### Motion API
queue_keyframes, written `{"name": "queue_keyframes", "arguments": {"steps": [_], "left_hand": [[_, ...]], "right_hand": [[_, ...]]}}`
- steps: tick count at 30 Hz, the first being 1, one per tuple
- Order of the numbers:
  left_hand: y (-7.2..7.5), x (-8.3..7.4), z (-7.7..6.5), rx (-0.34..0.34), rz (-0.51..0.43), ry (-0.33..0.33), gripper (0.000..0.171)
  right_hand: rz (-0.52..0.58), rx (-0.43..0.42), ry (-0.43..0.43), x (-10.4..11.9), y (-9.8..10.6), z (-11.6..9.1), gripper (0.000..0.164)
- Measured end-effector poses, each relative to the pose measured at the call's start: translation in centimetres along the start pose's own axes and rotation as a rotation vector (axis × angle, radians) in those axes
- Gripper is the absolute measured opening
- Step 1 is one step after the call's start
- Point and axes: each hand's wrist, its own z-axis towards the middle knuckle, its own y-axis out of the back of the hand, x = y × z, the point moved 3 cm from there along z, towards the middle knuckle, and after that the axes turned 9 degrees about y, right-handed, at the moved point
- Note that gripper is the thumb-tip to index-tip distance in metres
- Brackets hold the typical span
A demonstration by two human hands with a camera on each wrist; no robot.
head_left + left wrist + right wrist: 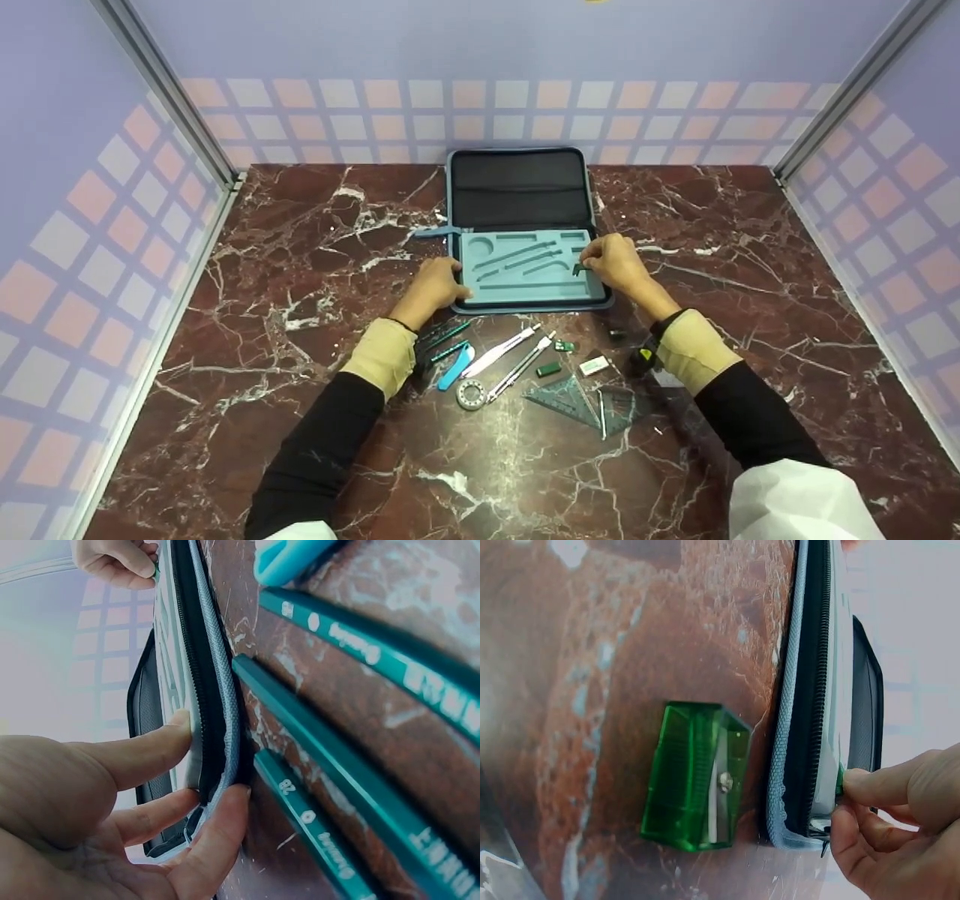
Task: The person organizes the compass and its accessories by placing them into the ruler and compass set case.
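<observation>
An open zip case [533, 307] lies on the table, its pale blue insert [491, 295] moulded with shaped recesses. At its near left corner my left hand [435, 283] grips the edge. In the left wrist view, the thumb presses on the insert while other fingers hold the outer rim. Over the insert's right side, my right hand [619, 264] pinches a small dark green piece [578, 268] between thumb and fingertips. The fingers mostly cover this piece in the right wrist view, and I cannot tell what it is. A green pencil sharpener [694, 780] lies near the right hand.
In front of the case lie green pencils [337, 757], a blue-handled tool [454, 370], silver compass-like tools [517, 367], a round ring-shaped item [471, 394], a dark green block [548, 369], a white eraser [595, 365] and a transparent set square [562, 397]. Patterned walls [517, 60] enclose the table.
</observation>
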Motion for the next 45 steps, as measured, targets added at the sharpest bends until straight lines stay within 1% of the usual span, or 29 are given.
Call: {"name": "queue_keyframes", "arguments": {"steps": [5,8,12,13,17,21,25,30,34,40,45], "left_hand": [[-0.01,-0.06,-0.01,0.005,0.007,0.02,0.061],[-0.03,-0.06,0.05,0.01,-0.005,0.033,0.061],[-0.09,-0.07,0.21,0.006,-0.01,0.031,0.061],[-0.06,-0.08,0.18,-0.005,-0.005,0.025,0.06],[-0.15,-0.03,0.29,0.0,0.005,0.028,0.059],[-0.17,-0.06,0.12,0.013,-0.004,0.025,0.06],[0.0,-0.21,-0.22,0.001,-0.003,0.013,0.06],[0.0,-0.23,-0.27,-0.002,-0.002,0.007,0.06],[0.05,-0.22,-0.25,0.006,-0.006,0.008,0.061],[0.17,-0.14,-0.19,-0.004,-0.009,0.0,0.06],[0.09,-0.32,-0.27,0.002,-0.001,0.007,0.06]], "right_hand": [[0.001,-0.037,0.008,-0.08,0.15,-0.06,0.007],[0.002,-0.053,0.021,-0.13,0.2,-0.08,0.006],[0.004,-0.061,0.025,-0.2,0.18,-0.06,0.005],[0.004,-0.062,0.024,-0.19,0.18,-0.05,0.005],[-0.006,-0.065,0.019,-0.11,0.16,-0.03,0.006],[-0.017,-0.063,-0.001,-0.05,0.15,-0.01,0.006],[-0.026,-0.064,-0.03,0.08,0.18,0.04,0.004],[-0.039,-0.049,-0.054,0.22,0.15,0.12,0.005],[-0.048,-0.053,-0.049,0.37,0.22,0.17,0.004],[-0.041,-0.099,-0.042,0.61,0.11,0.07,0.005],[-0.045,-0.099,-0.032,0.49,0.4,-0.22,0.004]]}}
